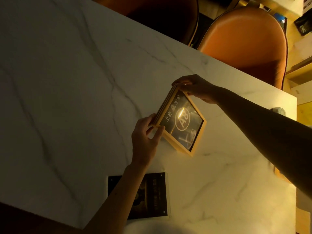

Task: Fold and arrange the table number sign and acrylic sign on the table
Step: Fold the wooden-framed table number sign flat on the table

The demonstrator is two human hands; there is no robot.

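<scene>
The table number sign (181,121) is a wooden frame with a dark glossy panel reading "A8", tilted above the white marble table (67,81). My left hand (146,137) grips its near-left corner. Its far corner is pinched by my right hand (195,87). The frame's lower right corner touches or nearly touches the tabletop. The acrylic sign (152,196), a dark card in a clear sheet with corner studs, lies flat near the table's front edge, partly hidden under my left forearm.
Two orange-brown chairs (244,41) stand at the far side of the table. A small shiny object (278,110) sits at the table's right edge. Boxes and clutter lie on the floor to the right.
</scene>
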